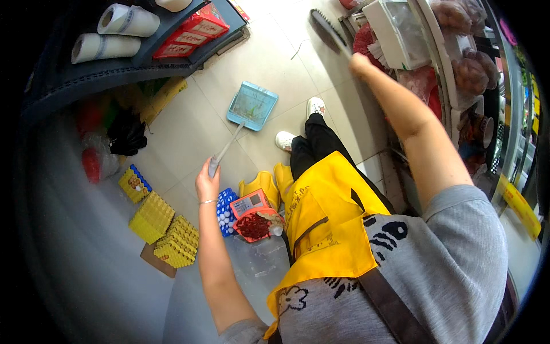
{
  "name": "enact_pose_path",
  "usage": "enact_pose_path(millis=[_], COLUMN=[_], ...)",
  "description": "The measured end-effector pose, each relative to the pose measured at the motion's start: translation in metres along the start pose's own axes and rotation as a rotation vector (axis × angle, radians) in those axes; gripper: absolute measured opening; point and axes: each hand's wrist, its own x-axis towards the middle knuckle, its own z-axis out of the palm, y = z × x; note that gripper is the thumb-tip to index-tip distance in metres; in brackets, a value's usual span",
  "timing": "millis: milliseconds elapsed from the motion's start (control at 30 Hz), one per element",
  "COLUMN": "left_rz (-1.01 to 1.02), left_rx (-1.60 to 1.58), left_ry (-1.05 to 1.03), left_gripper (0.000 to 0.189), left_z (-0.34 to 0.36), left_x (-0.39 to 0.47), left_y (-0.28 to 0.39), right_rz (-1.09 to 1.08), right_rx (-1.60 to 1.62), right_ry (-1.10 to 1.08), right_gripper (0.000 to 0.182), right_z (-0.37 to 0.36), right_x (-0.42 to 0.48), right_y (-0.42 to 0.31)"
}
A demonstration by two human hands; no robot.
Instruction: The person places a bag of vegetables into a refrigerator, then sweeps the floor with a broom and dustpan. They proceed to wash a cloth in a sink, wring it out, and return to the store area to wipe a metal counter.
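Note:
My left hand (208,182) is closed around the grey handle of a blue long-handled dustpan (252,105), whose pan lies on the tiled floor with a few green scraps in it. At the upper right, my right hand (361,65) grips the handle of a dark-bristled broom (328,31), its head beyond my feet beside the shelving. A thin strand (299,49) lies on the tiles between the broom head and the pan.
Stacked yellow egg trays (152,218) stand at the lower left, near a scale (249,203) and a container of dried red food (253,226). A dark shelf (172,71) holds paper rolls (129,20) and red boxes (193,34). A white foam box (397,34) is at the right.

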Motion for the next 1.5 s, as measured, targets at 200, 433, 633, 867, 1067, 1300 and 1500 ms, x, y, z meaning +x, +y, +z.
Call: enact_pose_path(millis=[200, 433, 633, 867, 1067, 1300, 1500], left_rz=[-0.007, -0.006, 0.022, -0.024, 0.008, 0.013, -0.015], left_rx=[0.063, 0.089, 0.111, 0.165, 0.124, 0.146, 0.203], left_ry=[-0.060, -0.070, -0.057, -0.109, -0.101, -0.146, -0.138], left_gripper=[0.034, 0.037, 0.033, 0.036, 0.035, 0.036, 0.032], left_z=[0.000, 0.003, -0.015, -0.014, -0.023, -0.041, -0.028], left_x=[0.029, 0.045, 0.029, 0.017, 0.009, -0.022, -0.023], left_y=[0.047, 0.050, 0.037, 0.028, 0.026, -0.034, -0.019], right_rz=[0.191, 0.003, -0.007, 0.030, -0.002, 0.236, 0.118], right_rx=[0.792, 1.172, 1.007, 0.795, 1.198, 1.232, 1.191], right_ry=[0.199, 0.048, 0.347, 0.016, 0.012, 0.175, 0.021], right_gripper=[0.022, 0.026, 0.029, 0.024, 0.027, 0.036, 0.026], right_z=[0.006, -0.009, -0.005, -0.019, -0.004, -0.004, -0.010], right_x=[-0.069, -0.159, -0.170, -0.097, -0.161, -0.191, -0.143], right_y=[-0.198, -0.192, -0.097, -0.204, -0.232, -0.145, -0.259])
